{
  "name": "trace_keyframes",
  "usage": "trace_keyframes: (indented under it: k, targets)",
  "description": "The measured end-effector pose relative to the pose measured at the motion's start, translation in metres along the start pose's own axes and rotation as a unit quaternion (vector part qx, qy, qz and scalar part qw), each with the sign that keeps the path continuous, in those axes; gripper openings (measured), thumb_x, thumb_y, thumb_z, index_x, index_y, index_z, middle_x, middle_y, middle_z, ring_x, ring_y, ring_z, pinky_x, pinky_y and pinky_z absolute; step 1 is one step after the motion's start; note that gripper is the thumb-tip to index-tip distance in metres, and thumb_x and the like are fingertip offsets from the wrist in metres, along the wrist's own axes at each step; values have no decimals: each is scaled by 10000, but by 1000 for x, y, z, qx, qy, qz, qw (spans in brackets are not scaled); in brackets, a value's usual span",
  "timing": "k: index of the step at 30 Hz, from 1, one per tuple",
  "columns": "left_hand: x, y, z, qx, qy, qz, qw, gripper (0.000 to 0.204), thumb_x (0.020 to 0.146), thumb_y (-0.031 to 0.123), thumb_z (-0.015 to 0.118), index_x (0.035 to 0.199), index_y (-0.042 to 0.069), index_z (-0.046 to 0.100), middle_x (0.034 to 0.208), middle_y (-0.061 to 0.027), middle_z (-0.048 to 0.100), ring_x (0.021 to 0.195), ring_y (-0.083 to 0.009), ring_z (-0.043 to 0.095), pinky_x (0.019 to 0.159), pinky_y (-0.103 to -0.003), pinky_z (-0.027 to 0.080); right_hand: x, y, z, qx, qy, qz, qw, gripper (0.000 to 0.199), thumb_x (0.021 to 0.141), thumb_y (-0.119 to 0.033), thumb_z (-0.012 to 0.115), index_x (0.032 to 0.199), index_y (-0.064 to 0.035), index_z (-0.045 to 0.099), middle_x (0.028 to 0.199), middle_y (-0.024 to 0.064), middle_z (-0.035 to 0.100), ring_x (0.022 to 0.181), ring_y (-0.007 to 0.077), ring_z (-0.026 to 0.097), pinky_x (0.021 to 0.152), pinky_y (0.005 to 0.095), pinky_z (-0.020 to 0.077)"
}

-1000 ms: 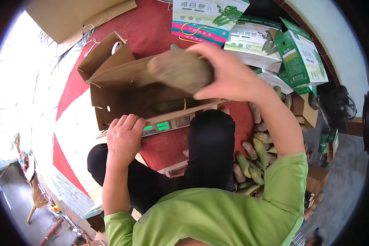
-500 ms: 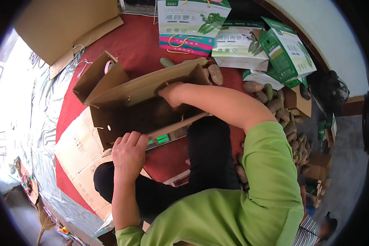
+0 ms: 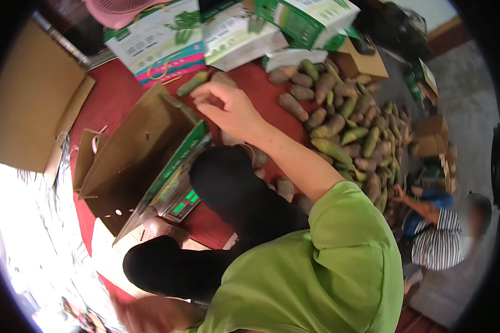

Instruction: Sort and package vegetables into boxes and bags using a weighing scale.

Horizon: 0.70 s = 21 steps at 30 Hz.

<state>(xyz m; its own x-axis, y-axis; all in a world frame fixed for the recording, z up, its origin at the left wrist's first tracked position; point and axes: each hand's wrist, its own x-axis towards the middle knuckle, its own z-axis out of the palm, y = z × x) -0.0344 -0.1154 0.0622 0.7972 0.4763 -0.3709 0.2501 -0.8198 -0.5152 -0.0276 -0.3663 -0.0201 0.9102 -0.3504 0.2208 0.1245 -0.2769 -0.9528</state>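
My right hand (image 3: pixel 228 106) hovers past the right end of an open cardboard box (image 3: pixel 116 145), with thumb and fingers apart. Just beyond its fingertips lie a green radish (image 3: pixel 192 83) and a brownish root (image 3: pixel 223 79) on the red cloth. My left hand (image 3: pixel 156 314) is low at the left, smeared by motion and away from the box; its fingers cannot be made out. The box stands tilted, with a green printed side towards my knees. Beside it shows a scale (image 3: pixel 181 207) with lit green digits. Shadow hides part of the box's inside.
A large heap of green and brown roots (image 3: pixel 350 133) spreads to my right. White-green gift boxes (image 3: pixel 161 41) and a pink basket-like thing (image 3: pixel 116 11) stand at the back. Another person in a striped shirt (image 3: pixel 436 244) reaches toward the heap. A large carton (image 3: pixel 28 105) stands far left.
My right hand has come out of the box to beside the radish. My left hand has let go of the box edge and dropped back. The view has turned right.
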Motion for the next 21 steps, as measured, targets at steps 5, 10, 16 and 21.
trace_keyframes:
  k: [5, 10, 16, 21]
  targets:
    - [-44, 5, -1, 131, -38, -75, 988, 179, 875, 99, 519, 916, -40, 623, 1008, -130, 613, 914, -285, 615, 730, -396, 514, -133, 161, -58, -239, -4, 117, 964, 260, 777, -60, 601, 1035, -52, 628, 953, 164, 641, 897, 335, 632, 780, 393, 506]
    - [-69, -2, -3, 234, -78, -195, 949, 166, 870, 96, 532, 924, -26, 630, 995, -113, 615, 910, -265, 611, 722, -376, 514, -254, 221, -80, -294, -29, 309, 904, 235, 766, -145, 596, 986, -91, 658, 907, 170, 666, 895, 358, 633, 778, 440, 505]
    - [-92, -7, 0, 340, -127, -337, 869, 154, 864, 94, 548, 934, -9, 639, 980, -92, 618, 906, -242, 607, 712, -352, 514, -303, 240, -115, -369, -66, 379, 846, 205, 799, -154, 571, 954, -102, 694, 963, 166, 671, 918, 346, 640, 811, 423, 511]
    - [-109, -5, -1, 408, -180, -427, 787, 147, 859, 91, 561, 942, 6, 646, 967, -74, 620, 902, -222, 603, 704, -332, 513, -331, 281, -194, -490, 49, 386, 780, 294, 795, -129, 564, 1078, -118, 645, 1099, 183, 619, 1026, 362, 587, 873, 419, 489]
